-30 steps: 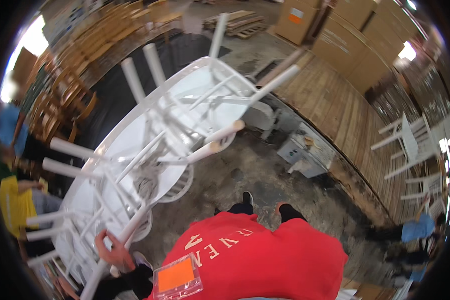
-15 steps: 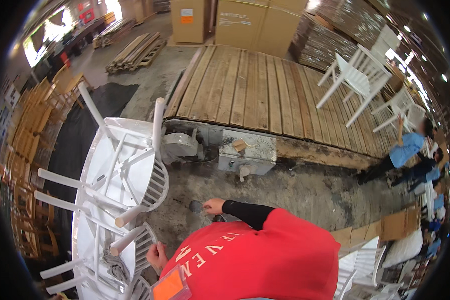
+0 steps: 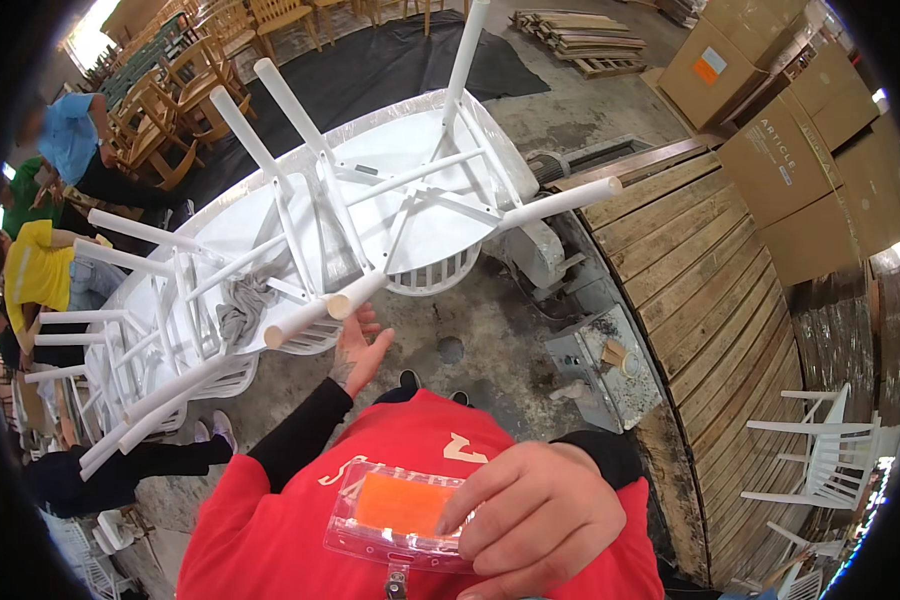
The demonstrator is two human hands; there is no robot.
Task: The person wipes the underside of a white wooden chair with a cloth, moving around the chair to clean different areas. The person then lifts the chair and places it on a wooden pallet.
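Observation:
My left hand is open, thumb spread and palm partly turned up, at the leg ends of a white upside-down chair. Its fingertips are close to one leg; I cannot tell whether they touch. In front of my chest hangs my right hand, fingers loosely bent and apart, with nothing visible in them. It overlaps the edge of a clear badge holder with an orange card. A crumpled grey rag lies on the underside of the neighbouring upturned white chair.
The chairs rest on a plastic-wrapped surface. To the right stand a slatted wooden platform, a grey metal box, large cartons and a white chair. People stand at the left, beside wooden chairs.
My view has swung left, bringing the row of upturned chairs to the middle. My left hand has opened near the chair legs. The right hand has come up before my chest.

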